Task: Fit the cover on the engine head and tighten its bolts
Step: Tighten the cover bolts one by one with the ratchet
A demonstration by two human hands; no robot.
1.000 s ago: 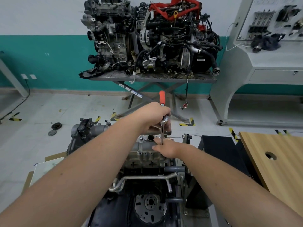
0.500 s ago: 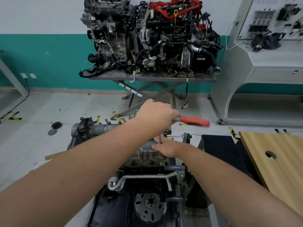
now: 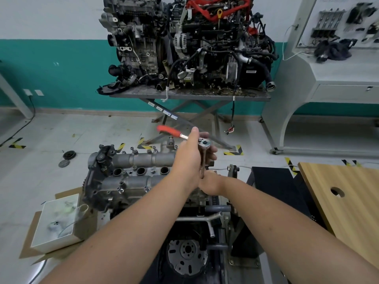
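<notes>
Grey cast-metal cover (image 3: 135,171) seated on the engine head (image 3: 114,193), stretching leftward from the left hand (image 3: 190,158); three round plug wells in a row along its middle, small bolts (image 3: 146,188) dotted along its edges. Ratchet (image 3: 202,143) gripped at its head by that hand, red handle pointing up-left, steel extension dropping straight down to the right hand (image 3: 211,184), tip hidden there.

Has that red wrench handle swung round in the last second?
Yes. The red handle pointed away at the scissor-lift table, swung right, and now points left, while the ratchet head stays over the engine cover.
</notes>
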